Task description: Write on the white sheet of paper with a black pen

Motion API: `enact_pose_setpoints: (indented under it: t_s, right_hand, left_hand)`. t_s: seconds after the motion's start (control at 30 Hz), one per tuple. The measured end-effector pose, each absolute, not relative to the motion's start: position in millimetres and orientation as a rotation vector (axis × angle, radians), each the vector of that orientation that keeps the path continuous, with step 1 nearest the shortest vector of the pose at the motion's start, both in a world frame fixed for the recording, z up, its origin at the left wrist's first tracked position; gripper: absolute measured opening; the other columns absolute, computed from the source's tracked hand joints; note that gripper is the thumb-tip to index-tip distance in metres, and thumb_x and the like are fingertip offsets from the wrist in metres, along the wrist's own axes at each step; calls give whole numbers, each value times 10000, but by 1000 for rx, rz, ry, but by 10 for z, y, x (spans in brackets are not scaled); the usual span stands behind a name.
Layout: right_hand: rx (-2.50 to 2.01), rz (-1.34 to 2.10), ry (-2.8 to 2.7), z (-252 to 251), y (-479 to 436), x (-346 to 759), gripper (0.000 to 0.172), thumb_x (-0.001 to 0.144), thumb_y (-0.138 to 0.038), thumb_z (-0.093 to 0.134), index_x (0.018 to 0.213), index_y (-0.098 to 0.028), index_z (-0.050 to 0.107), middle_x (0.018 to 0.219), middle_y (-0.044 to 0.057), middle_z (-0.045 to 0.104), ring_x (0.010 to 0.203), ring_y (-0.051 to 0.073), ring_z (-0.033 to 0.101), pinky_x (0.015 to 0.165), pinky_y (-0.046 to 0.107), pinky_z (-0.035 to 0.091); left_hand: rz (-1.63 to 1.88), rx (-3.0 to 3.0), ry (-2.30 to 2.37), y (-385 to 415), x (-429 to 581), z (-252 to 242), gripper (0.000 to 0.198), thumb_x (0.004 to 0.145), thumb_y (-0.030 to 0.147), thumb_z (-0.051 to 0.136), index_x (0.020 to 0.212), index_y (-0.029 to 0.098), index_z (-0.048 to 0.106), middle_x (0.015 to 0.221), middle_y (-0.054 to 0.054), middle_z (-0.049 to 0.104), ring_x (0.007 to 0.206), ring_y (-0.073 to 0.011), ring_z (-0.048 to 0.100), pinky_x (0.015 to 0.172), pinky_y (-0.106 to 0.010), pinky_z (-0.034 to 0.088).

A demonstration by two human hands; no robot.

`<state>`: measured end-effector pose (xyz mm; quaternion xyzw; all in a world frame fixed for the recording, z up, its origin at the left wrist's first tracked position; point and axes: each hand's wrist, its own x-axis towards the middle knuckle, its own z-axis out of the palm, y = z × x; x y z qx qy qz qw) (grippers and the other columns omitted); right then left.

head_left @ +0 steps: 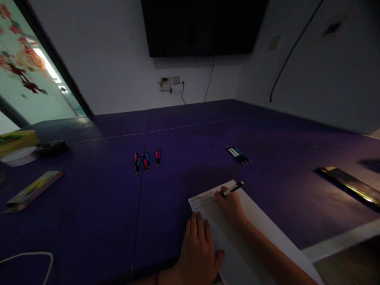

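Ahead of you, a flat-screen television (204,27) hangs on the wall (109,59) above electrical sockets (172,82). To your left on the desk (89,221), a yellow container (19,143) stands behind a white round dish (20,156), with a slim carton (33,191) nearer you and a white cable (49,255) nearest. A glossy dark slab (350,186) lies to your right.

Black-white pen (233,189), tilted; white sheet (257,216), partly written

Right hand (231,204) has a white-and-black pen (233,189) on the paper (257,217), some handwriting near the top, left hand (197,251) resting over its edge. Other pens (157,157) sit farther up the purple table (184,138), big black screen (204,27) on the wall lol.
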<state>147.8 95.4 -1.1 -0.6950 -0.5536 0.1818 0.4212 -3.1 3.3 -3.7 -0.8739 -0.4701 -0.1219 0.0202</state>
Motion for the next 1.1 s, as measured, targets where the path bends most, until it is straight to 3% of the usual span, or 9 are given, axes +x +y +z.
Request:
enact_pose_setpoints:
  t_s: [0.63, 1.1]
  right_hand:
    - [-1734, 459, -1400, 7, 946, 1482, 180, 588, -302, 414, 444, -220, 342, 374, -34, 377, 403, 112, 370, 426, 236, 265]
    - [-1613, 560, -1302, -23, 1028, 1512, 297, 638, -428, 434, 443, -209, 385, 385, -37, 382, 427, 123, 398, 434, 234, 279]
  left_hand:
    - [-350, -2741, -1503, 26, -31, 8, 674, 765, 538, 347, 1159, 2, 457, 1211, -268, 408, 1128, -366, 364, 878, -457, 354]
    - [-296, -2704, -1482, 65, -42, 46, 611, 762, 502, 374, 1130, 28, 492, 1189, -239, 451, 1108, -336, 402, 887, -461, 323]
